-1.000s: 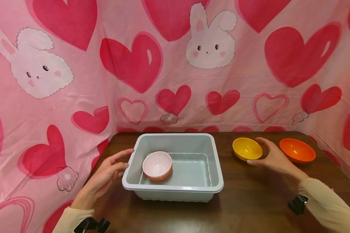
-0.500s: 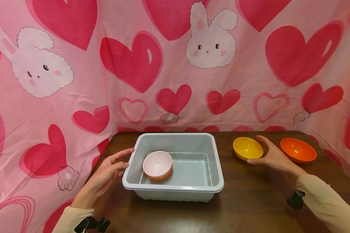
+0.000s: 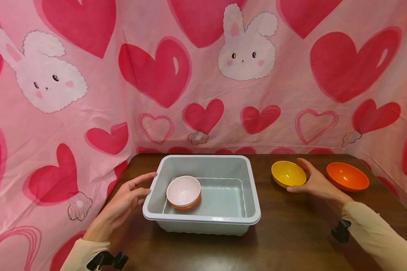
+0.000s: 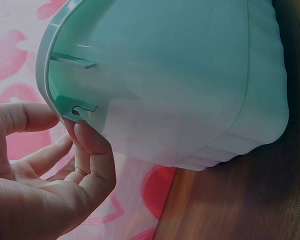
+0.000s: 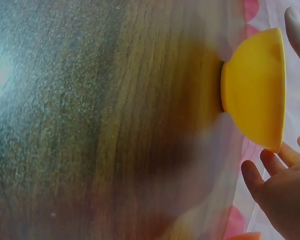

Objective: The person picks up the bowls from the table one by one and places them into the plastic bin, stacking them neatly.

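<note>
A yellow bowl (image 3: 287, 173) stands upright on the dark wooden table (image 3: 291, 233), right of a grey plastic tub (image 3: 201, 219). My right hand (image 3: 314, 181) cups around the bowl's right side with fingers spread. The right wrist view shows the right hand (image 5: 285, 195) with a small gap to the yellow bowl (image 5: 255, 90). My left hand (image 3: 127, 198) lies at the tub's left rim with straight fingers. In the left wrist view the left hand's (image 4: 65, 180) thumb tip touches the underside of the tub's (image 4: 180, 75) rim. Inside the tub a pink bowl (image 3: 183, 190) sits nested in an orange one.
An orange bowl (image 3: 347, 176) stands right of my right hand, near the table's right edge. A pink cloth (image 3: 196, 82) with hearts and rabbits hangs close behind and on both sides. Bare table lies in front of the tub and the bowls.
</note>
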`<action>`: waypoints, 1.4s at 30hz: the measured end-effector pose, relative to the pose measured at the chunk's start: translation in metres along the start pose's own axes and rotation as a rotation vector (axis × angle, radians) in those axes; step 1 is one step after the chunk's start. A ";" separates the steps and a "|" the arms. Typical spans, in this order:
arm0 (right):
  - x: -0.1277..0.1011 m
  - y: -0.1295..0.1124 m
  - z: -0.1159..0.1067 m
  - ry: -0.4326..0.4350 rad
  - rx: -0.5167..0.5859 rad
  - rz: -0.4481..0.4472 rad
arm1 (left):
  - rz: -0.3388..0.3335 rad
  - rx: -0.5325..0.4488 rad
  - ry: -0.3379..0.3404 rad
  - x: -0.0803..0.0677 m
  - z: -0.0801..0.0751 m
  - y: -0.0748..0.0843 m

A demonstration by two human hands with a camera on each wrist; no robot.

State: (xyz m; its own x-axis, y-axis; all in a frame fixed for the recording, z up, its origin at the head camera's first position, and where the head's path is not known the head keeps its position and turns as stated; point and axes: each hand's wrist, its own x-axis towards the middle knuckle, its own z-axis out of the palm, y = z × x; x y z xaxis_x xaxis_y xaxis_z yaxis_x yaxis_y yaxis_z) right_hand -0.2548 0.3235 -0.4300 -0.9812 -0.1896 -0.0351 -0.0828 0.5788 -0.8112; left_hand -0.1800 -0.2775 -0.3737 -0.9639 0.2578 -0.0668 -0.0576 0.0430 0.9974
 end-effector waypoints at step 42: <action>0.013 0.012 0.006 0.015 -0.060 -0.005 | 0.001 -0.005 -0.009 0.000 0.000 -0.001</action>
State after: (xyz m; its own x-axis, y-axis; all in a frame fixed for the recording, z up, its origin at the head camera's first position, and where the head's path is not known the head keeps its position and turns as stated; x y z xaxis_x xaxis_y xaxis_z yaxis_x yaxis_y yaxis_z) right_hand -0.2674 0.3236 -0.4437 -0.9832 -0.1812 -0.0217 -0.0979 0.6241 -0.7752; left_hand -0.1803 -0.2778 -0.3744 -0.9617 0.2662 -0.0659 -0.0579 0.0379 0.9976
